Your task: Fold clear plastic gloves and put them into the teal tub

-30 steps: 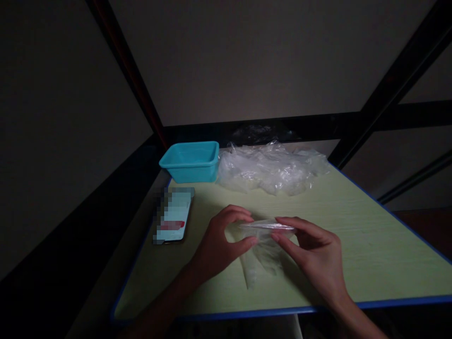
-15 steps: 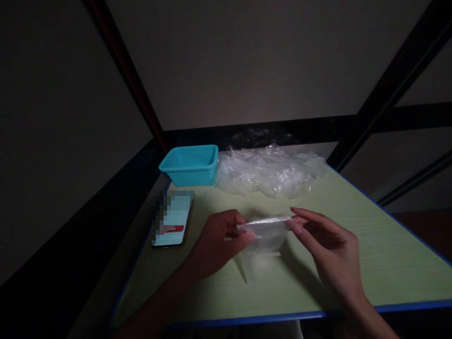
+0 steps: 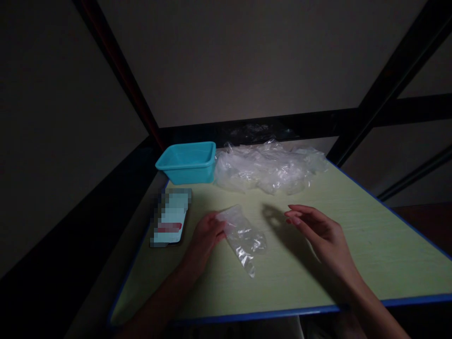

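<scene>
My left hand (image 3: 208, 238) pinches one end of a small clear plastic bag (image 3: 245, 238) between thumb and fingers. The bag hangs slack and crumpled from that grip, slanting down toward the near right over the table. To the right, apart from the bag, my right hand (image 3: 319, 235) hovers above the tabletop. Its fingers are curved and slightly apart, with nothing visible in them, and its shadow falls on the table beside it.
Crumpled clear plastic bags (image 3: 268, 169) lie heaped at the back of the pale green table (image 3: 384, 263) with blue edging. A turquoise basin (image 3: 192, 174) stands at the back left. A phone (image 3: 173, 219) with a lit screen lies left of my left hand.
My right hand has let go of the bag. My left hand has drawn it leftward, and the bag, stretched between both hands before, now hangs from the left one alone.
</scene>
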Motion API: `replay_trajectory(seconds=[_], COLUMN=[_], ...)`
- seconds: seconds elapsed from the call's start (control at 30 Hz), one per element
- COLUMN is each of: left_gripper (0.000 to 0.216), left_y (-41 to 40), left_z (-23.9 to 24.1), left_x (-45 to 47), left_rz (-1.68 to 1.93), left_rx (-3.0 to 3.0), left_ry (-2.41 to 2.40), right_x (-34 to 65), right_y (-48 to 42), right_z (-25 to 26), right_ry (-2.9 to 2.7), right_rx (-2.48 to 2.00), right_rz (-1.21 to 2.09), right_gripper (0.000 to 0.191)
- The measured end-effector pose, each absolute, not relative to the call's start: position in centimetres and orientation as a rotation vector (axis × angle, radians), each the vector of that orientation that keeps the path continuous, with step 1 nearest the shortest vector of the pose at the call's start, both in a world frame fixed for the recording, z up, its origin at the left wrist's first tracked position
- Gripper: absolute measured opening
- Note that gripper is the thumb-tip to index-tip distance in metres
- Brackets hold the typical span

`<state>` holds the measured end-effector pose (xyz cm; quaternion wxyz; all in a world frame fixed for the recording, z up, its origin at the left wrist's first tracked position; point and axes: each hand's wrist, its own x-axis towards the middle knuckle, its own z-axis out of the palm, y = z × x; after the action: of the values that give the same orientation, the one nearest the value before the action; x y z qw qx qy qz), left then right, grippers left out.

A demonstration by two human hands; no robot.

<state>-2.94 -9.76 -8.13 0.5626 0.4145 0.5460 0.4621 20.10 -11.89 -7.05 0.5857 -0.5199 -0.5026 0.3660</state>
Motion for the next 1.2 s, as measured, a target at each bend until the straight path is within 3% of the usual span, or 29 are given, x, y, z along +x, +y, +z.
replay_trajectory(seconds=[0.1,0.17,0.27,0.37,0.5,0.73,1.2], left_gripper=[0.038,0.033,0.025,0.038,0.060,0.074,0.078], left_y=[-9.8,-9.7,-9.2,-8.7,-8.2,-7.4,-6.9], left_z=[-8.7,-8.9,-8.6,-7.9,-7.3,-8.1,-9.5], left_x=[-3.9,-4.4,-4.3,-3.6,-2.8,-2.7,-2.8], left_rz=[1.252,1.255,0.909,0.486,0.191,0.088,0.122], left_rx=[1.519,1.949,2.457,2.712,2.842,2.866,2.850], left_ry=[1.577,1.634,1.386,1.099,0.970,1.036,1.092], right_x=[20.1,19.9,19.7,19.5,19.3,19.0,18.9], right_y=[-11.9,-12.0,-12.1,-12.1,-12.3,-12.4,-12.6], right_z=[-7.4,-7.5,-7.8,-8.2,-8.5,-8.4,-8.6], right_ry=[-1.202,-1.239,-1.326,-1.435,-1.592,-1.750,-2.002], right_rx=[-1.258,-1.280,-1.297,-1.315,-1.322,-1.301,-1.276], right_rz=[0.859,0.850,0.842,0.816,0.720,0.644,0.514], right_gripper=[0.028,0.028,0.026,0.024,0.023,0.020,0.022])
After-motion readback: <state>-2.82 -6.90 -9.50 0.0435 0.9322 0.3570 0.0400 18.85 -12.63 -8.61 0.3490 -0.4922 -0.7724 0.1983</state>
